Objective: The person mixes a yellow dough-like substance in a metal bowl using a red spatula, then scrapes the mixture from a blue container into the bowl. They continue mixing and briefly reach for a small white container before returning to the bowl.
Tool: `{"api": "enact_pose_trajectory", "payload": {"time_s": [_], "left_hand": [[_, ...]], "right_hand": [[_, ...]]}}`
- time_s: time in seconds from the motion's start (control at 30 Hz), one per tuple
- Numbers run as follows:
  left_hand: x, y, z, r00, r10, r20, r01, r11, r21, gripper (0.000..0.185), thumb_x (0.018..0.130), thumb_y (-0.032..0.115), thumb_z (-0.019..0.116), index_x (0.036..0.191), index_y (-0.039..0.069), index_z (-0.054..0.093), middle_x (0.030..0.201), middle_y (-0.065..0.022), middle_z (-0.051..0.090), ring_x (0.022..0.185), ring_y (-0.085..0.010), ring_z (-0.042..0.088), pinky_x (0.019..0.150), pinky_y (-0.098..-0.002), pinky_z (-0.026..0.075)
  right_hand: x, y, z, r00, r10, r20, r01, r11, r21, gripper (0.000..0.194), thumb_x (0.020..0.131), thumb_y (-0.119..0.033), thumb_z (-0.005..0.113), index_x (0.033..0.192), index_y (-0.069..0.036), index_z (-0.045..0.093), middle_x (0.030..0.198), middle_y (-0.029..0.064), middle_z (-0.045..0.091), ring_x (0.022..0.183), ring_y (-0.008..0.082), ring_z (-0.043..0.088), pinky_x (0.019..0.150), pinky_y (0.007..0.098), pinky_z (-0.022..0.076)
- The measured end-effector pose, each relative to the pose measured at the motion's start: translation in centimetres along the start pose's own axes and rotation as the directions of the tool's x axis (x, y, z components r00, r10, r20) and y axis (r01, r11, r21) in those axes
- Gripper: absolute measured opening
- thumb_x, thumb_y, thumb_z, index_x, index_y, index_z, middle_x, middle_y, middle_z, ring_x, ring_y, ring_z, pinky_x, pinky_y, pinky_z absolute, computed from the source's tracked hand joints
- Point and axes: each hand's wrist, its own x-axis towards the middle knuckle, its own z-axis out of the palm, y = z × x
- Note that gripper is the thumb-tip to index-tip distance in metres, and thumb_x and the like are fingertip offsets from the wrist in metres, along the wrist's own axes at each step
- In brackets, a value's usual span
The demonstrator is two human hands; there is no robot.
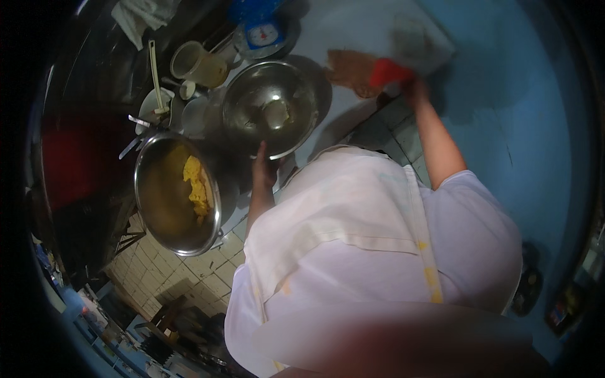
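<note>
My left hand (263, 169) grips the near rim of a round metal bowl (243, 106), its thumb over the edge; a little pale residue lies in the bowl. Out to the right, my right hand (416, 90) is blurred and holds a red object (390, 72), whose kind I cannot tell for sure. The red object is at a patch of brown powder or residue (347, 71) on the white tabletop (350, 28). To the left, a larger metal bowl (160, 198) sits tilted in view, with a yellow mass (194, 186) on its inner wall.
A blue dial scale (263, 34) stands beyond the round bowl. A translucent plastic jug (201, 64), a small cup (187, 90) and a white container with a long-handled utensil (153, 75) are at the back left. A white cloth (142, 16) lies farther back. A blue wall (520, 118) borders the right.
</note>
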Motion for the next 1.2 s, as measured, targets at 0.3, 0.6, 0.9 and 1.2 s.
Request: {"api": "enact_pose_trajectory", "payload": {"time_s": [0.3, 0.6, 0.9, 1.2], "left_hand": [[1.6, -4.0, 9.4, 0.944, 0.322, 0.073, -0.304, 0.757, 0.578, 0.043, 0.099, 0.013, 0.063, 0.140, 0.000, 0.054, 0.134, -0.0168, 0.063, 0.123, -0.0307, 0.063, 0.096, -0.0468, 0.056], [15.0, -0.7, 37.0, 0.976, -0.130, 0.174, 0.127, 0.991, 0.029, 0.040, 0.106, 0.017, 0.049, 0.143, 0.002, 0.045, 0.136, -0.0175, 0.058, 0.112, -0.0308, 0.065, 0.084, -0.0406, 0.063], [30.7, 2.1, 47.8, 0.915, 0.158, 0.372, -0.170, 0.986, -0.001, 0.044, 0.108, 0.011, 0.040, 0.147, -0.008, 0.036, 0.144, -0.0274, 0.046, 0.128, -0.0415, 0.053, 0.104, -0.0523, 0.056], [29.4, 2.5, 48.6, 0.970, 0.143, 0.196, -0.128, 0.988, -0.085, 0.056, 0.107, 0.028, 0.056, 0.154, 0.005, 0.037, 0.155, -0.0189, 0.041, 0.135, -0.0438, 0.049, 0.104, -0.0552, 0.053]], "right_hand": [[12.8, 5.1, -4.9, 0.968, -0.204, 0.144, 0.197, 0.978, 0.065, 0.040, 0.102, -0.034, 0.059, 0.135, -0.013, 0.064, 0.122, 0.0029, 0.067, 0.109, 0.0187, 0.064, 0.094, 0.0351, 0.0513], [21.3, 3.6, -9.1, 0.951, -0.131, 0.281, 0.106, 0.989, 0.104, 0.046, 0.106, -0.036, 0.057, 0.143, -0.008, 0.055, 0.135, 0.0114, 0.060, 0.126, 0.0240, 0.057, 0.111, 0.0428, 0.0439], [23.8, 3.2, -5.2, 0.820, -0.444, 0.362, 0.277, 0.860, 0.429, 0.045, 0.102, -0.033, 0.064, 0.140, -0.009, 0.059, 0.139, 0.0083, 0.059, 0.120, 0.0230, 0.064, 0.099, 0.0395, 0.0550], [31.9, -2.3, 3.9, 0.930, 0.121, 0.348, -0.359, 0.511, 0.781, 0.047, 0.102, -0.019, 0.063, 0.146, -0.008, 0.051, 0.124, 0.0083, 0.058, 0.114, 0.0215, 0.058, 0.095, 0.0361, 0.0532]]}}
